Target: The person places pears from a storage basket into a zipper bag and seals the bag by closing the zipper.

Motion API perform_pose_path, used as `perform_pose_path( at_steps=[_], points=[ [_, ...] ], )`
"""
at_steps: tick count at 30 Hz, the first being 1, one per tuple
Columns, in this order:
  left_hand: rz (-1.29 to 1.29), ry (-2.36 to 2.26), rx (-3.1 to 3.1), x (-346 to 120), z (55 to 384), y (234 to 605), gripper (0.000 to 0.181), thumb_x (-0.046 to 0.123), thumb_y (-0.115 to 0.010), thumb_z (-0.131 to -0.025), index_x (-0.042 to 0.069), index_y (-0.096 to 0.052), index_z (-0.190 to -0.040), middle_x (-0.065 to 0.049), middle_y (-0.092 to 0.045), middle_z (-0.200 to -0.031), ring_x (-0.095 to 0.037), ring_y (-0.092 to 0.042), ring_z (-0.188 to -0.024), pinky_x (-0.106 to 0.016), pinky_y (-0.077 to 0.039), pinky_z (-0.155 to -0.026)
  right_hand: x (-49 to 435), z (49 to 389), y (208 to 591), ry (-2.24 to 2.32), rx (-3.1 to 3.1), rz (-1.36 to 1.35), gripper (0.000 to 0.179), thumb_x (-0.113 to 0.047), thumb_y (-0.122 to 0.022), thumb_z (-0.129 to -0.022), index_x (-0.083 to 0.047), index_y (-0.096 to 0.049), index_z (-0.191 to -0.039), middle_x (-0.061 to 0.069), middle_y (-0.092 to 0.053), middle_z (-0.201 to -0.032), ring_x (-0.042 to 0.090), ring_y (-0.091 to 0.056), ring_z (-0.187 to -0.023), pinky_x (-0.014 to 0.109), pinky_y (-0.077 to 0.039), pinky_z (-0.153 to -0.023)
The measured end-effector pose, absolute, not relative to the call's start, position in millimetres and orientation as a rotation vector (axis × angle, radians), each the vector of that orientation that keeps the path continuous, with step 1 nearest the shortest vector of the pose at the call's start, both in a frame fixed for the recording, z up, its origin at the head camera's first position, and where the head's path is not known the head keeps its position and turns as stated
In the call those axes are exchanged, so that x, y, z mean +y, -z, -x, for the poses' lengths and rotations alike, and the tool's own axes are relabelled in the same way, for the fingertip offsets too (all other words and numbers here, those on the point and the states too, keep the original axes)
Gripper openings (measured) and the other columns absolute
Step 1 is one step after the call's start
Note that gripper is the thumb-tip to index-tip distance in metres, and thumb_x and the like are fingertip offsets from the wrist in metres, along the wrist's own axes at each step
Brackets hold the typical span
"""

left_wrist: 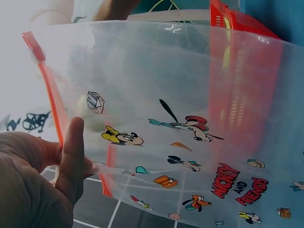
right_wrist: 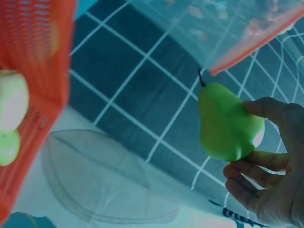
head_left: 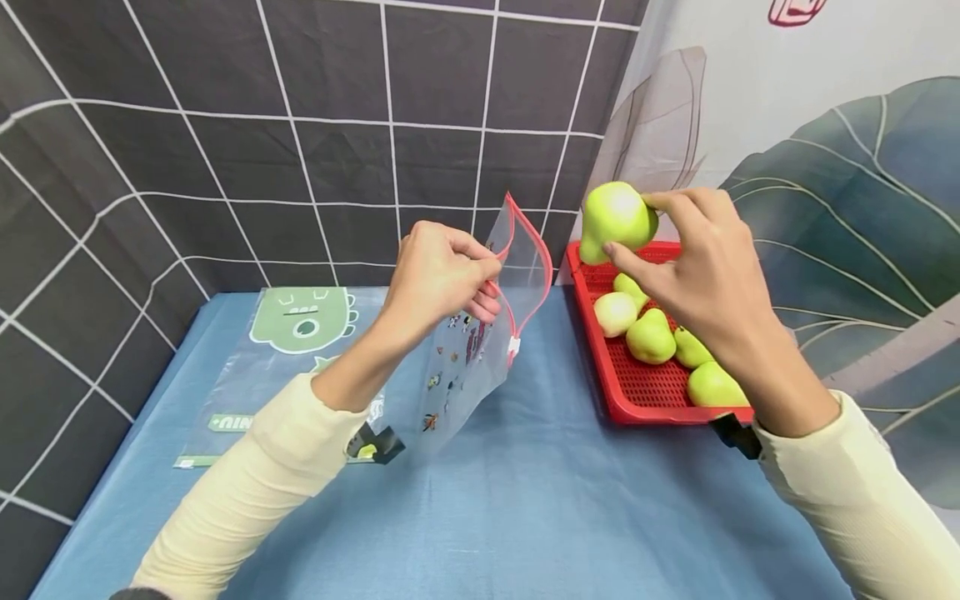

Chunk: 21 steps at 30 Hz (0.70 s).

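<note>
My left hand (head_left: 446, 275) pinches the red-edged rim of a clear zip bag (head_left: 468, 375) printed with small cartoon figures. The bag's mouth gapes toward the right, with a white slider at the lower end of the red zip. In the left wrist view, thumb and finger (left_wrist: 71, 161) grip that edge. My right hand (head_left: 705, 258) holds a green pear (head_left: 617, 218) between thumb and fingers, above the red basket and apart from the bag. The right wrist view shows the pear (right_wrist: 227, 123) with its dark stem pointing toward the bag's red edge (right_wrist: 256, 52).
A red plastic basket (head_left: 611, 392) at the right holds several green pears (head_left: 651, 337) and a paler round fruit (head_left: 615, 313). Flat on the blue cloth (head_left: 510, 517) at the left lies another clear bag (head_left: 247, 383) with a green cartoon print. A dark gridded backdrop (head_left: 330, 158) stands behind.
</note>
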<state>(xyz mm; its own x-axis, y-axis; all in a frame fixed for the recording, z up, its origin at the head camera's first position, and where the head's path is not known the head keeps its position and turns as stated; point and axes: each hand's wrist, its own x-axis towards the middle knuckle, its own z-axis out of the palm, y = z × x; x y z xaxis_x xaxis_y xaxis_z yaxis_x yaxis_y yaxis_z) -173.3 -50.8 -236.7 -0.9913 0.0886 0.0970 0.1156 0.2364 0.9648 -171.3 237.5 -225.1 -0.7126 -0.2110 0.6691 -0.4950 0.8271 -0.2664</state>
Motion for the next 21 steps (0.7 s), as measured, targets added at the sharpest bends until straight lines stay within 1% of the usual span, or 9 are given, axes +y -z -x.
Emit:
perform_pose_path(
  at_steps=[4, 6, 11, 14, 18, 21],
  points=[
    [0.182, 1.987, -2.426, -51, 178, 240, 0.019, -0.001, -0.067, -0.097, -0.007, -0.085, -0.098, -0.017, -0.079, -0.072, -0.024, -0.081, -0.057, -0.042, -0.073, -0.059, 223, 172, 218, -0.592, -2.22, -0.587, 0.052, -0.021, -0.09, -0.093, 0.003, -0.074, -0.137, 0.029, -0.072, -0.131, 0.047, -0.062, -0.128, 0.061, -0.053, -0.096],
    [0.179, 2.012, -2.419, -51, 179, 240, 0.02, -0.002, -0.066, -0.097, -0.008, -0.085, -0.099, -0.017, -0.079, -0.072, -0.024, -0.08, -0.057, -0.043, -0.073, -0.06, 217, 173, 216, -0.594, -2.163, -0.614, 0.053, -0.024, -0.089, -0.094, 0.004, -0.074, -0.136, 0.029, -0.072, -0.131, 0.047, -0.063, -0.128, 0.056, -0.054, -0.098],
    [0.185, 2.054, -2.41, -52, 181, 241, 0.02, -0.002, -0.065, -0.098, -0.007, -0.084, -0.094, -0.016, -0.079, -0.071, -0.023, -0.08, -0.055, -0.046, -0.074, -0.062, 202, 174, 213, -0.608, -2.088, -0.679, 0.053, -0.029, -0.09, -0.095, 0.003, -0.075, -0.134, 0.027, -0.074, -0.129, 0.045, -0.065, -0.127, 0.045, -0.055, -0.1],
    [0.183, 2.065, -2.405, -51, 182, 241, 0.02, 0.0, -0.066, -0.098, -0.005, -0.084, -0.091, -0.015, -0.078, -0.07, -0.023, -0.079, -0.054, -0.045, -0.073, -0.061, 194, 173, 215, -0.605, -2.095, -0.724, 0.053, -0.028, -0.091, -0.096, 0.004, -0.075, -0.135, 0.026, -0.074, -0.129, 0.043, -0.066, -0.126, 0.045, -0.056, -0.099],
    [0.184, 2.067, -2.388, -51, 183, 241, 0.02, 0.001, -0.066, -0.098, -0.005, -0.084, -0.091, -0.014, -0.078, -0.069, -0.021, -0.077, -0.052, -0.044, -0.073, -0.059, 188, 172, 221, -0.626, -2.141, -0.76, 0.053, -0.023, -0.092, -0.094, 0.004, -0.075, -0.136, 0.025, -0.074, -0.131, 0.043, -0.065, -0.125, 0.05, -0.057, -0.095],
    [0.197, 2.07, -2.361, -52, 183, 242, 0.021, 0.0, -0.063, -0.097, -0.005, -0.083, -0.091, -0.014, -0.077, -0.069, -0.019, -0.076, -0.052, -0.043, -0.073, -0.06, 184, 170, 225, -0.659, -2.184, -0.757, 0.053, -0.021, -0.094, -0.092, 0.003, -0.075, -0.135, 0.025, -0.074, -0.131, 0.042, -0.065, -0.124, 0.052, -0.057, -0.092]
  ],
)
